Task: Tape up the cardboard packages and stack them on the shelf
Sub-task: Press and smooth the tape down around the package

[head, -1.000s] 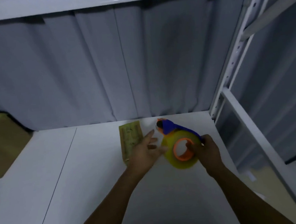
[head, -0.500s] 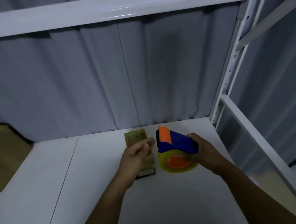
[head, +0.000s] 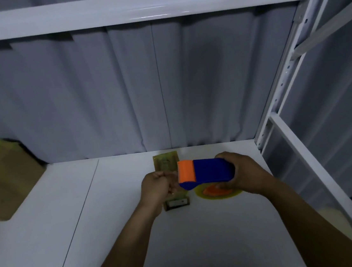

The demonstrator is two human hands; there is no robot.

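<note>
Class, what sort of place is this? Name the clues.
Probably a storeroom or packing area: white metal shelving with a perforated upright, a cardboard box on it, and a tape dispenser gripped in the right hand.

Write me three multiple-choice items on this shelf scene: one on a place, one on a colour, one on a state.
1. Where is the large cardboard box?
A: at the right end of the board.
B: at the left end of the shelf board.
C: in the middle, under the dispenser.

2. What colours is the tape dispenser?
A: red and white.
B: green and black.
C: blue and orange.

3. What is the right hand doing?
A: gripping the tape dispenser.
B: lying flat on the board.
C: hanging empty.

Answers:
1 B, the box sits on the board at the picture's left edge.
2 C, it has a blue body with an orange end.
3 A, its fingers curl round the blue body.
</note>
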